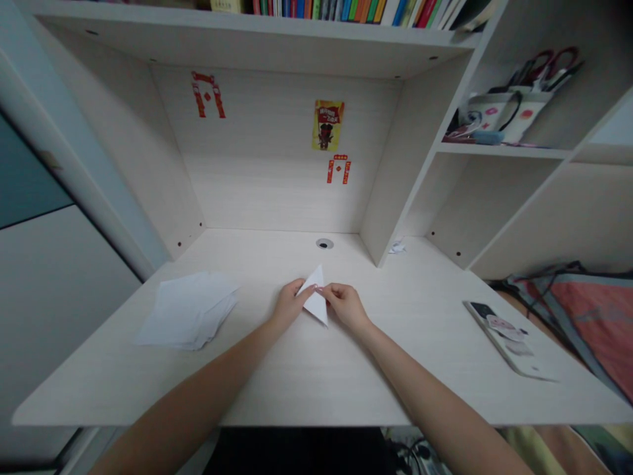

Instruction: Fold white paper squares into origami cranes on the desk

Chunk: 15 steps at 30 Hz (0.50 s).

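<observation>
A small folded piece of white paper (314,307), pointed at its top and bottom, is held between my two hands just above the desk (297,389). My left hand (291,300) grips its left edge, the thumb lying across the front. From the other side, my right hand (345,303) pinches the paper's right edge between thumb and fingers. Both thumbs meet near the paper's middle. To the left lies a loose stack of white paper sheets (185,310), its edges uneven.
A phone in a decorated case (512,340) lies on the desk's right side. A round cable hole (324,243) sits near the back panel. Crumpled paper (397,247) rests by the upright divider. A pen holder with scissors (514,109) stands on the right shelf, and books (346,10) line the top shelf.
</observation>
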### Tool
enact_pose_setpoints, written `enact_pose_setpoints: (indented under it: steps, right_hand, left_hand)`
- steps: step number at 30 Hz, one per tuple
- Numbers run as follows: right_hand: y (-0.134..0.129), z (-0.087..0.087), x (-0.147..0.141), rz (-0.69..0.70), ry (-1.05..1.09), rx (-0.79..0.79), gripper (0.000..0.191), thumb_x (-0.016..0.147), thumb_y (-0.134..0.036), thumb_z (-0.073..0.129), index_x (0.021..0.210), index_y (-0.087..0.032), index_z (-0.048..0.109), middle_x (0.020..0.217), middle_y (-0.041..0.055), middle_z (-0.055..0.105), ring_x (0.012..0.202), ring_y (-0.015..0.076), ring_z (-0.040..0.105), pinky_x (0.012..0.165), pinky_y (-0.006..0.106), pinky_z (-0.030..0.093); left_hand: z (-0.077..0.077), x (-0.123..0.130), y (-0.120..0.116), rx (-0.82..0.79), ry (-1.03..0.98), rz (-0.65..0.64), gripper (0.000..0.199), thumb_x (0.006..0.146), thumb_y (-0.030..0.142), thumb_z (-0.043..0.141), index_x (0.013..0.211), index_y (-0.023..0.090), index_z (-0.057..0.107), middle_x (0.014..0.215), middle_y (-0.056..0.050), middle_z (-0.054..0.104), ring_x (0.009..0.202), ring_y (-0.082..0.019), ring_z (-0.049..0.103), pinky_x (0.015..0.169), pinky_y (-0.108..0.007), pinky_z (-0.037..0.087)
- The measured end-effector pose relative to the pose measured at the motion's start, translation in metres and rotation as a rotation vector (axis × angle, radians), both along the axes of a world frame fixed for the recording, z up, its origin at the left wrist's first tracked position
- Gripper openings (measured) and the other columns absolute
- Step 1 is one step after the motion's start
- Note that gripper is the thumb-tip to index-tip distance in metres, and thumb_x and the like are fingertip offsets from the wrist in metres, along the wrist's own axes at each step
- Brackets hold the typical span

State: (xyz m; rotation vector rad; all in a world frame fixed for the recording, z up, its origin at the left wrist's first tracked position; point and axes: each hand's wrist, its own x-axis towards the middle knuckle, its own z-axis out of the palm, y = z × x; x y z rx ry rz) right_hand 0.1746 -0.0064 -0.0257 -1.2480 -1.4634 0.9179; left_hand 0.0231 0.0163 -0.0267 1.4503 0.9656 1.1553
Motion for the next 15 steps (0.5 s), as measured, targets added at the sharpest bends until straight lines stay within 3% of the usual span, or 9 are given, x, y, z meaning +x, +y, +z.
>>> enact_pose_setpoints:
  steps: [7, 11, 15]
  right_hand:
    - [-0.0029, 0.0041, 0.0079, 0.045, -0.232, 0.078, 0.037, 0.077, -0.048, 0.054, 0.055, -0.019, 0.056, 0.051, -0.0017, 0.048, 0.05, 0.0117, 0.039, 0.048, 0.023, 0.028]
    - [-0.0048, 0.0035, 0.0045, 0.061, -0.295, 0.118, 0.038, 0.08, -0.049, 0.051, 0.057, -0.019, 0.058, 0.051, -0.0015, 0.05, 0.049, 0.0116, 0.038, 0.048, 0.023, 0.027]
    - [-0.0063, 0.003, 0.0007, 0.03, -0.264, 0.089, 0.042, 0.08, -0.051, 0.049, 0.054, -0.018, 0.056, 0.049, -0.0015, 0.049, 0.047, 0.0113, 0.037, 0.046, 0.024, 0.026]
  left_hand:
    - [0.0088, -0.0046, 0.0019, -0.075, 0.037, -0.123, 0.03, 0.068, 0.043, 0.065, 0.07, 0.013, 0.066, 0.06, -0.001, 0.057, 0.054, -0.012, 0.048, 0.049, -0.021, 0.031]
    - [0.0086, -0.0048, 0.0014, -0.083, 0.07, -0.018, 0.032, 0.065, 0.045, 0.067, 0.063, 0.012, 0.068, 0.055, 0.0, 0.057, 0.051, -0.012, 0.046, 0.048, -0.022, 0.029]
    - [0.0065, -0.0057, 0.0021, -0.143, -0.063, 0.082, 0.034, 0.063, 0.045, 0.07, 0.071, 0.012, 0.072, 0.061, -0.003, 0.062, 0.054, -0.013, 0.051, 0.049, -0.023, 0.033]
